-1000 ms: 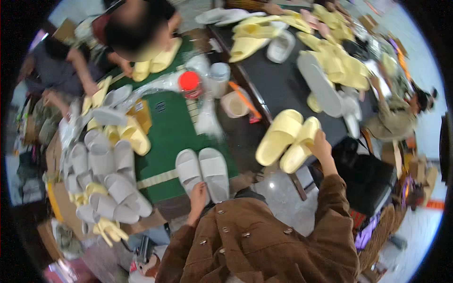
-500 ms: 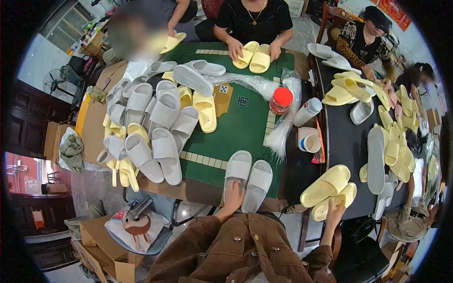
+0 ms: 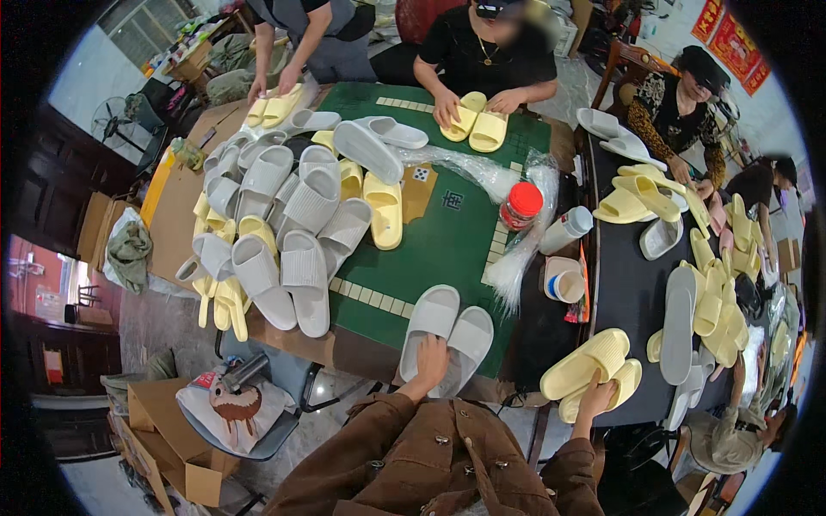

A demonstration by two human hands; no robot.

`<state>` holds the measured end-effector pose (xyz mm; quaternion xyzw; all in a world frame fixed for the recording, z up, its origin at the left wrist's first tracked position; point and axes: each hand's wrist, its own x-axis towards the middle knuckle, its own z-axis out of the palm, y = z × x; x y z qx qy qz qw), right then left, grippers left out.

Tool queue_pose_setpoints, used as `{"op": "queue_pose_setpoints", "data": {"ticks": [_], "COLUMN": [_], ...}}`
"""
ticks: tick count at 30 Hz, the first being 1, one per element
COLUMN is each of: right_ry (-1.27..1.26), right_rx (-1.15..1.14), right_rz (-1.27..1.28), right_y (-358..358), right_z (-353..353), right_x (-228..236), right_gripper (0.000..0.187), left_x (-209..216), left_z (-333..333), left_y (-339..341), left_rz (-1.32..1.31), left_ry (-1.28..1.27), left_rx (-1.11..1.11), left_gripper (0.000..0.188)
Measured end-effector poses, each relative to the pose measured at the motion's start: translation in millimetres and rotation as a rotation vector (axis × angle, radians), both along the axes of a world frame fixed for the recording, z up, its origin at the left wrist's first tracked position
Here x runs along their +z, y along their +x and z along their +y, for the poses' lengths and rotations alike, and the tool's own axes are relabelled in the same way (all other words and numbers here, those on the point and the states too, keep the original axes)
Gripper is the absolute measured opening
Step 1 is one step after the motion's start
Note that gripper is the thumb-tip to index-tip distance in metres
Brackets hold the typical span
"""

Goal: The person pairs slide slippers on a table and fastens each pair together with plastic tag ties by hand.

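A pair of ribbed grey slippers stands near the green mat's front edge, the left grey slipper (image 3: 431, 312) partly overlapping the right grey slipper (image 3: 472, 334). My left hand (image 3: 431, 361) is closed on the left one, behind its strap. Over at the right, on the dark table's near edge, is a pair of pale yellow slippers. The larger-looking yellow slipper (image 3: 585, 363) lies partly over the other yellow slipper (image 3: 625, 380). My right hand (image 3: 597, 394) grips the pair at the heel end; its fingertips are partly hidden between the soles.
Left of the mat (image 3: 413, 267) is a heap of grey slippers (image 3: 311, 199) mixed with yellow ones. A red-lidded jar (image 3: 521, 206), a white bottle (image 3: 565, 230) and a cup (image 3: 566, 285) stand right of centre. Co-workers handle slippers across the tables. A chair (image 3: 288, 378) stands front left.
My left hand has brought the left grey slipper partly over the right one. My right hand has shifted inward on the yellow pair. At upper left, a co-worker's two hands now hold yellow slippers.
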<state>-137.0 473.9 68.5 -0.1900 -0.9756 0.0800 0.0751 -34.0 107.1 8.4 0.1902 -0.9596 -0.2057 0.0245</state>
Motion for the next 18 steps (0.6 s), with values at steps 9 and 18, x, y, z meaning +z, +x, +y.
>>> {"op": "queue_pose_setpoints", "data": {"ticks": [9, 18], "right_ry": [-0.122, -0.253], "right_rx": [0.072, 0.124], "right_rz": [-0.057, 0.038], "right_y": [2.9, 2.2], "right_z": [13.4, 19.7], "right_x": [-1.0, -5.6], "right_gripper": [0.068, 0.061], "left_x": [13.4, 83.7], "left_z": [-58.6, -72.0], "left_y": [9.2, 8.5], "left_rz": [0.174, 0.182], "left_ry": [0.146, 0.296], "left_rx": [0.019, 0.164], "left_gripper": [0.02, 0.018]}}
